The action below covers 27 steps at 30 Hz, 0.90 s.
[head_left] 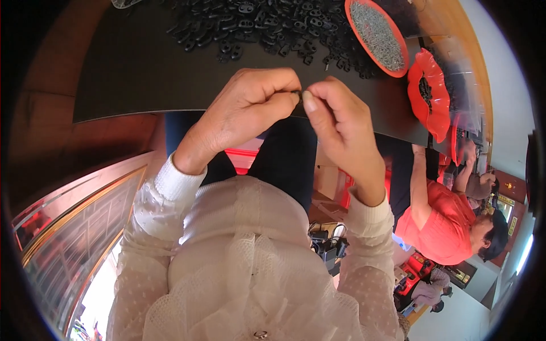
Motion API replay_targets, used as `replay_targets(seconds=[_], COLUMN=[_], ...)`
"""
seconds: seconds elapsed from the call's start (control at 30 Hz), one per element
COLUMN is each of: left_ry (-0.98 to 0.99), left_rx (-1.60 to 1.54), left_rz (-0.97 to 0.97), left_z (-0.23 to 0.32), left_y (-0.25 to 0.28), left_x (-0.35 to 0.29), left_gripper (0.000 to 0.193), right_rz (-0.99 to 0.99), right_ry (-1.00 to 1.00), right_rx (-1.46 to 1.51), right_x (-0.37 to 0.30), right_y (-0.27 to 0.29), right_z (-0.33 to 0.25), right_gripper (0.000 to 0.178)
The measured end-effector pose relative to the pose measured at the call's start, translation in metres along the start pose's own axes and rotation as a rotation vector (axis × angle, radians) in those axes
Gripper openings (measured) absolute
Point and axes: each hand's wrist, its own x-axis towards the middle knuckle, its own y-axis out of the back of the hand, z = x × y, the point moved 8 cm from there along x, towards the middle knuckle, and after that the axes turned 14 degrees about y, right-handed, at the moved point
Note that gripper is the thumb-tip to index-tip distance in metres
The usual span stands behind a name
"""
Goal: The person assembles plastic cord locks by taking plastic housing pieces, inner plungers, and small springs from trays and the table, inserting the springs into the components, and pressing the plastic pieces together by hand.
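Observation:
Above the near edge of the table, both my hands meet fingertip to fingertip. My left hand is closed in a pinch on a small black plastic piece, mostly hidden by the fingers. Just beside it, my right hand has thumb and forefinger pressed together; whatever lies between them is too small or hidden to make out. Beyond the hands spreads a heap of black plastic cord-lock pieces, some showing two round holes. An orange-red oval bowl at the far right holds many small grey metal parts, possibly springs.
A red wavy-rimmed dish with small black parts stands at the right. The dark tabletop ends just in front of my lap. A person in a red shirt sits to my right, arms at the table; other people are farther back.

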Motion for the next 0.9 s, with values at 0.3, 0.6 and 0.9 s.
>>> replay_targets(seconds=[0.3,0.6,0.9], left_ry=[-0.061,-0.001,0.051], left_rx=[-0.007,-0.075,-0.180], left_rz=[0.052,0.087,0.074], left_z=[0.005,0.005,0.004], left_y=[0.004,0.009,0.012], left_x=[0.000,-0.002,-0.002], left_gripper=[0.011,0.008,0.013], right_rz=[-0.135,-0.314,-0.101], right_ry=[-0.060,-0.212,-0.061], right_rx=[-0.263,-0.412,-0.050], right_x=[0.000,0.018,0.020], right_y=[0.032,0.012,0.018], right_z=[0.061,0.080,0.024], right_gripper=[0.009,0.009,0.010])
